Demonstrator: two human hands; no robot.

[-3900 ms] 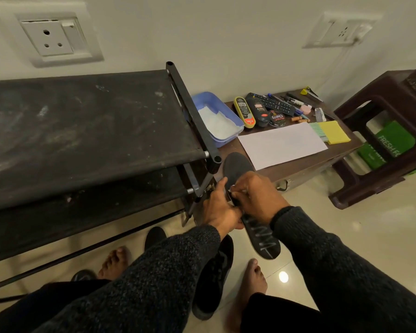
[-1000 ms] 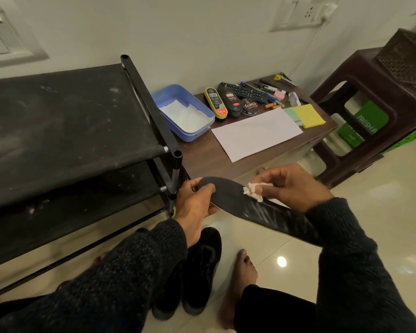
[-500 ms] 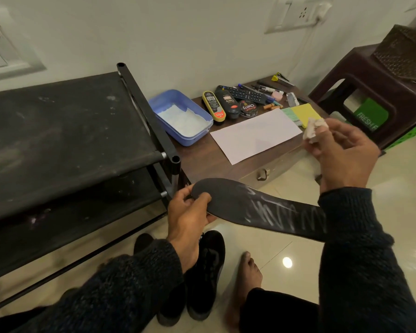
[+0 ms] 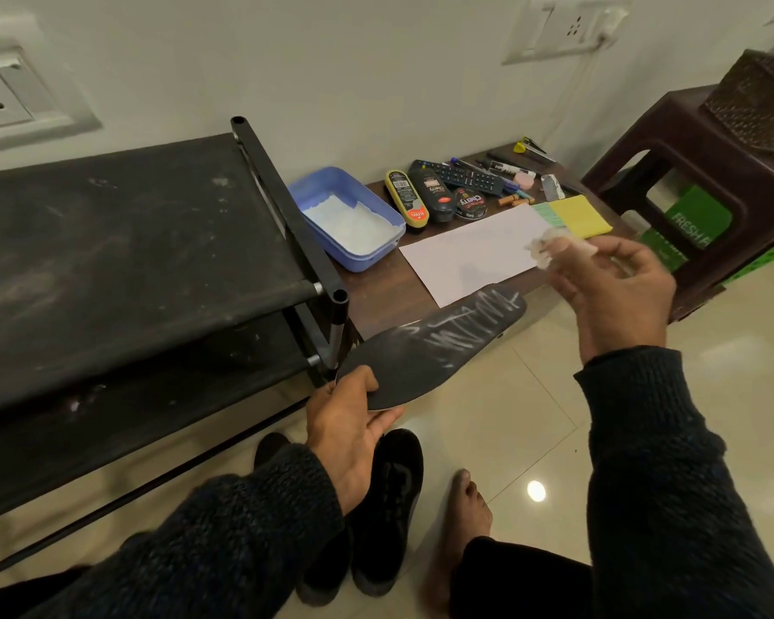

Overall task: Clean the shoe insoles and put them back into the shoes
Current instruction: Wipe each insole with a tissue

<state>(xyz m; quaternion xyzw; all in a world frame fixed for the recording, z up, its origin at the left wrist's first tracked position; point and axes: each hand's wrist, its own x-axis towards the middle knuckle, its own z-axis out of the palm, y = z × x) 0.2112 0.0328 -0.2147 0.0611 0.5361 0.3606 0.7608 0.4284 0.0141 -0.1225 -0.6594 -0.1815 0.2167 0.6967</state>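
Black foam-like insole [image 4: 425, 350]: held in the air over the floor, just in front of the low bench [image 4: 376, 301], dark face up, with pale scribbled streaks toward its far end.
Left hand [image 4: 349, 422]: grasps the insole's near end, thumb on top and fingers underneath; the rest of the sole sticks out unsupported.
Right hand [image 4: 608, 283]: raised clear of the insole, fingertips pinching a small crumpled white wipe [image 4: 550, 245].
Weight: judged very light, since a pinch at one end carries it.
Stiffness: judged thin and bendy; it should sag or flap if pressed hard at the free end.
Surface: looks matt rather than slick, so a slip seems unlikely.
Fragility: not brittle, though a sharp fold could crease it.
Best hold: near the middle or under the streaked part when wiping, so the rubbing has support behind it.
Shoes [image 4: 385, 507]: a black pair on the floor below the left hand, beside a bare foot [image 4: 465, 520].
Refitting: probably easiest fed toe-first, held by the heel end.
Progress: streaks remain, so cleaning looks unfinished.
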